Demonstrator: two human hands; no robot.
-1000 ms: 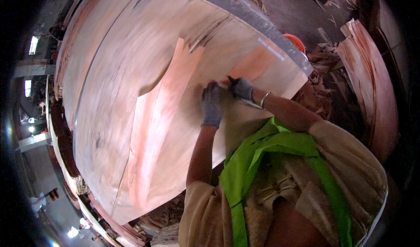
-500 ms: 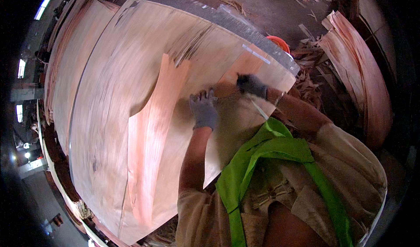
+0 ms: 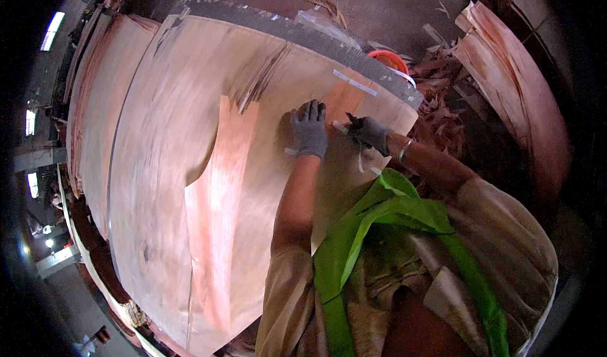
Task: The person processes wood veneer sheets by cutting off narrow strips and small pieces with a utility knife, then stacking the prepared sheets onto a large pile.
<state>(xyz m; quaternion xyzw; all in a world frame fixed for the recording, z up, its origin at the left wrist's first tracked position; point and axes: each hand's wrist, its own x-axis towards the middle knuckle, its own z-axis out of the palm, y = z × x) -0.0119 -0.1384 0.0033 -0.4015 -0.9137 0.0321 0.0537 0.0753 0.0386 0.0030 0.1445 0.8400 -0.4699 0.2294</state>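
So the orange wood strip [image 3: 345, 99] sits between the hands and runs out past them, in or on the big pale sheet [image 3: 272, 148], can't tell which. Its long axis points away from the person, leaning right. Left hand [image 3: 310, 128] lies flat, fingers a bit spread, right by the strip's left edge, so it looks nearer. Right hand [image 3: 369, 134] is curled on the other side, pinching a small pale piece [image 3: 340, 127], too blurry to identify.
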